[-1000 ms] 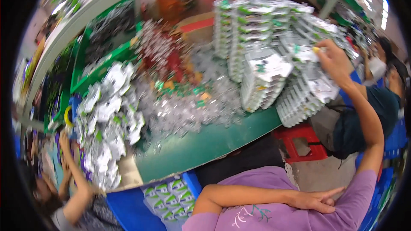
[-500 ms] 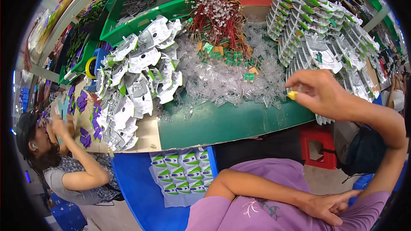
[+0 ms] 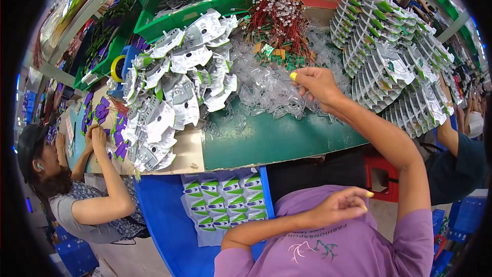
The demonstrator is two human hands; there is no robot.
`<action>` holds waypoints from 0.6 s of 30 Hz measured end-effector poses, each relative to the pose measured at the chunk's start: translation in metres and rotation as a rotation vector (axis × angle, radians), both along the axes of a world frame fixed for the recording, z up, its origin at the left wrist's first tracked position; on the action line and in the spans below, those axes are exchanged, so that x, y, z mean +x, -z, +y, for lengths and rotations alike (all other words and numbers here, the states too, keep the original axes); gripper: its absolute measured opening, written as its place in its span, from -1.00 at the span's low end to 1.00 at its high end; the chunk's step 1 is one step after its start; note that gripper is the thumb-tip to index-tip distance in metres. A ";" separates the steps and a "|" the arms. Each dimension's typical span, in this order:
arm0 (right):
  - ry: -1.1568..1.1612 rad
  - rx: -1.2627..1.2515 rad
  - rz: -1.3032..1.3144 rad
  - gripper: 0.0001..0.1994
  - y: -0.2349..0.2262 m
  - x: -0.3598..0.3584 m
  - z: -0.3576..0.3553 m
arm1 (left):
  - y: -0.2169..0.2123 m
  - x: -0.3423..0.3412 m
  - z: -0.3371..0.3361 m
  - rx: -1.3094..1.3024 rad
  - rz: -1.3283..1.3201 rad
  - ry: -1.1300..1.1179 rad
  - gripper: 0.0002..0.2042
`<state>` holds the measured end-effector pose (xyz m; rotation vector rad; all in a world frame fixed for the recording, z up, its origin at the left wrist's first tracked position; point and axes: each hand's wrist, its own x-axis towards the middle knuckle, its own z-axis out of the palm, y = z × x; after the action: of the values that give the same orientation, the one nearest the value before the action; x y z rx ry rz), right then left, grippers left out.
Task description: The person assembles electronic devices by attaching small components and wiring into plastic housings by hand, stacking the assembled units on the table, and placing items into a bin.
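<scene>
So the clear plastic pieces are heaped mid-tabletop, between loose white-and-green shells on the left and nested stacks on the right, probably so everything can be reached without much leaning. The red-wired boards are bunched just behind the heap, likely so the leads aren't tangled into everything else. The right hand is held above the clear heap, thumb and forefinger brought narrow; whether anything's pinched can't be told. The left hand is held loosely spread over the purple shirt, nothing seen in it. Compared with half a second ago, the right has been shifted left from beside the stacks, and the left has been raised away from the right sleeve.
</scene>
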<state>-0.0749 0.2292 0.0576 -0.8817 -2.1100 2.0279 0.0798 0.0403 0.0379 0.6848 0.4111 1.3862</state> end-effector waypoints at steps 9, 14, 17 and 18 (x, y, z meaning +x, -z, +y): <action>0.006 0.028 0.258 -0.82 -0.005 0.045 0.002 | 0.011 -0.070 -0.030 -0.278 0.217 -0.872 -0.74; -0.131 -0.261 0.158 -0.84 -0.021 0.061 -0.013 | 0.003 -0.129 -0.015 -0.369 0.367 -1.105 -0.72; -0.229 0.123 0.184 -0.84 -0.025 0.083 -0.020 | -0.007 -0.151 -0.001 -0.400 0.349 -1.132 -0.71; -0.235 0.106 0.174 -0.84 -0.023 0.087 -0.020 | -0.012 -0.156 0.002 -0.372 0.366 -1.145 -0.72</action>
<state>0.0124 0.2095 0.0808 -0.4424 -2.2876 1.9874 -0.0762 0.0427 0.0503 0.3658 1.4710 2.1512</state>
